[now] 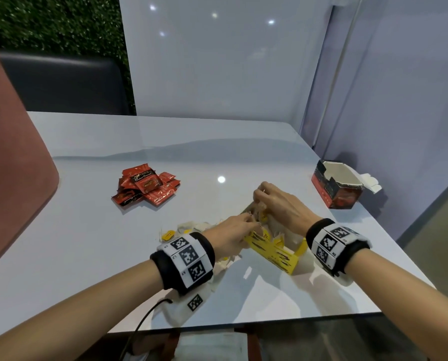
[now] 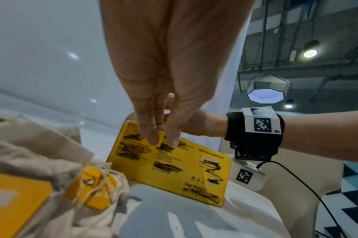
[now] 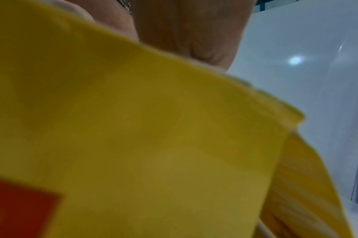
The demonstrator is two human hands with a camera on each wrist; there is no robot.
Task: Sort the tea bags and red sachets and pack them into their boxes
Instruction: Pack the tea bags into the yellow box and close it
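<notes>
**A:** Nearest in, loose tea bags (image 2: 52,154) lay heaped on the table (image 1: 87,243) by the left wrist, tags and strings tangled. What was the left hand (image 1: 229,231) doing?

**B:** Fingers straight and pressed together, tips pinching the top edge of the yellow box (image 2: 170,169). From the wrist view it was steadying that wall, not carrying anything.

**A:** And the right hand (image 1: 280,201)?

**B:** Just beyond the box mouth, fingers curled and pinching a tea bag over the opening. Its own camera showed little but yellow card.

**A:** So the box lay between the two hands?

**B:** Yes, its long axis running from near-right to far-left, the opening directly under the right hand. I'd judge the drop belonged to the right hand, the left only bracing.

**A:** What was in it?

**B:** Pale bags and yellow tags showed inside; how many, I couldn't tell.

**A:** Farther out?

**B:** The red sachets (image 1: 146,185) sat piled far left, well apart from the open red box (image 1: 336,187) at far right, which looked empty.
</notes>
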